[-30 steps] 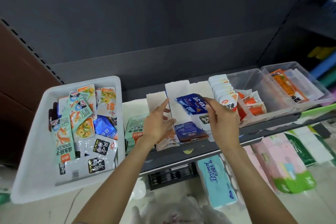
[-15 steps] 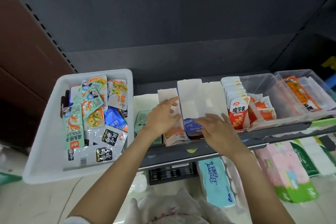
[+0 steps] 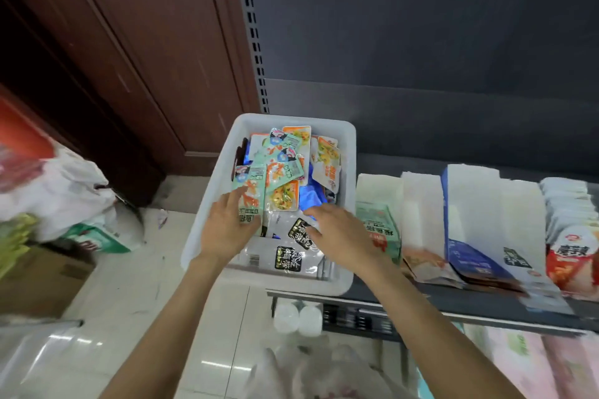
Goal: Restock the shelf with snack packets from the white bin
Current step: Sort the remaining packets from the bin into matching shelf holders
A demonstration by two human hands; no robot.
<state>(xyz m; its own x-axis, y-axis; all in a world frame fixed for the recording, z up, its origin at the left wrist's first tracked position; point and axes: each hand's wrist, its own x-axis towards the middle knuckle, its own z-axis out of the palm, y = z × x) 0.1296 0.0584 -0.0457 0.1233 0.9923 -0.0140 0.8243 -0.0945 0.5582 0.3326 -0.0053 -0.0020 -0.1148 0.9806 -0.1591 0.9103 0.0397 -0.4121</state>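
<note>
The white bin (image 3: 207, 201) sits on the left end of the dark shelf (image 3: 453, 301), filled with several mixed snack packets (image 3: 282, 168). My left hand (image 3: 227, 230) is inside the bin's left side, fingers spread over a green packet (image 3: 251, 201). My right hand (image 3: 343, 233) reaches in from the right, fingers extended over the clear packets with black labels (image 3: 299, 233) and holding nothing. On the shelf stand white cardboard display boxes (image 3: 486, 210) with a blue packet (image 3: 470, 253) at the front of one.
Red-and-white packets (image 3: 570, 256) fill a row at the right edge. A green packet stack (image 3: 379, 230) lies beside the bin. White and green bags (image 3: 64, 204) and a cardboard box (image 3: 39, 282) sit on the floor at left. A brown door is behind.
Both hands left the shelf's display boxes and moved left into the white bin. The blue packet now lies in its box. The view has swung left.
</note>
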